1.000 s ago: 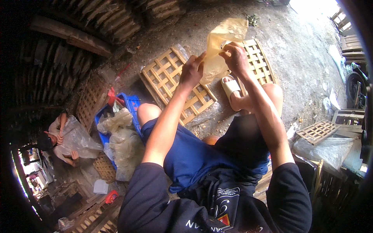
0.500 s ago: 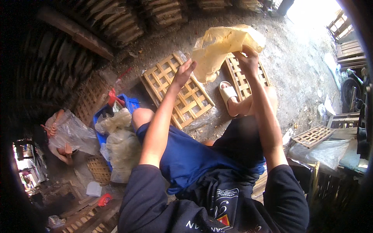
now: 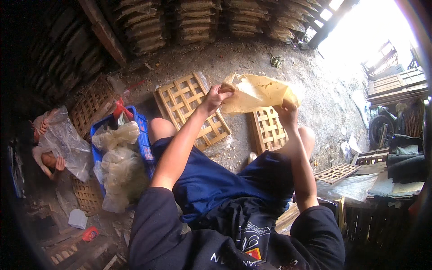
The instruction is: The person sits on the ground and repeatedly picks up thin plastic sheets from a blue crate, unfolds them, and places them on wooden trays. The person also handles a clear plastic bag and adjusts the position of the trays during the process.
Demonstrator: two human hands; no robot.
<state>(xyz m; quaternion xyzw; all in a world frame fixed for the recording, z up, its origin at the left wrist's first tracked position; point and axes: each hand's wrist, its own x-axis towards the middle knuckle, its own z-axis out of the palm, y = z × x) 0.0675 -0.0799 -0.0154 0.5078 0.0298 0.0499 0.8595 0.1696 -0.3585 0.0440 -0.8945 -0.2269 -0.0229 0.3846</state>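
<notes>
A yellowish, stained plastic sheet or bag [image 3: 261,89] is stretched between my two hands, above the ground in front of my knees. My left hand [image 3: 217,96] is closed on its left end, fingers pinched over the edge. Its lower right edge is gripped by my right hand [image 3: 288,111]. Beneath my left forearm lies a woven bamboo rack [image 3: 191,96]. A second bamboo rack [image 3: 268,130] is on the ground under my right hand, partly hidden by my forearm and leg.
A blue crate [image 3: 140,128] of crumpled plastic sheets [image 3: 121,166] stands left of my knee. Farther left, another person's hands hold a clear plastic sheet [image 3: 67,139]. Stacked racks [image 3: 198,18] line the far wall. At right are a wheel [image 3: 381,128] and a small lattice panel [image 3: 337,173].
The sheet has come down lower and is now pulled out sideways. My left hand, beside it with fingers extended before, has closed on its left end. The view has shifted.
</notes>
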